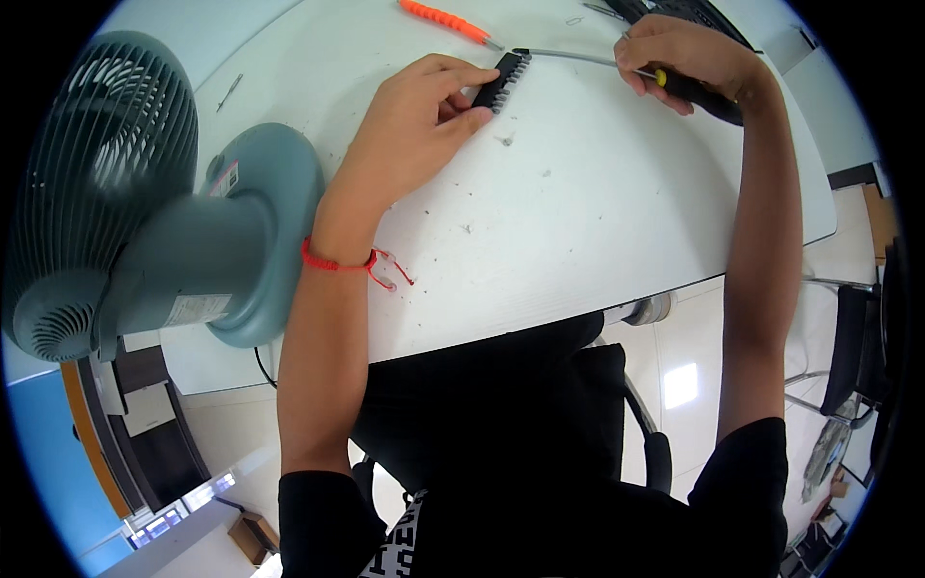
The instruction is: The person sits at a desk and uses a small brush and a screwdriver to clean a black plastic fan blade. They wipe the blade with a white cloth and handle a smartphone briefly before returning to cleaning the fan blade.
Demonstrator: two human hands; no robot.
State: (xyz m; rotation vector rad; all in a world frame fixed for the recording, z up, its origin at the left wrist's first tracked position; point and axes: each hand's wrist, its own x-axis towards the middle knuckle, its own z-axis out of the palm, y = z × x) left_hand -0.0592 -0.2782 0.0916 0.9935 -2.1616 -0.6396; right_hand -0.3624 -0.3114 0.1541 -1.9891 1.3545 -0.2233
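My left hand (409, 120) pinches a black strip-shaped bit holder (495, 87) between thumb and fingers, near the far side of the white table. Several silver screwdriver bits stick out along its right edge. In my right hand (689, 53) is a screwdriver (578, 59) with a black and yellow handle and a long metal shaft. The shaft points left, and its dark tip meets the far end of the bit holder; whether it sits in a slot I cannot tell. Just beyond the bit holder lies an orange-handled tool (448, 21) with a metal tip.
A grey-green fan (260, 231) stands on the table's left side, close to my left forearm. A thin metal piece (229, 92) lies behind it. At the far right is a black case (708, 14). Small dark crumbs dot the white tabletop (578, 202). A black chair (848, 342) stands to the right.
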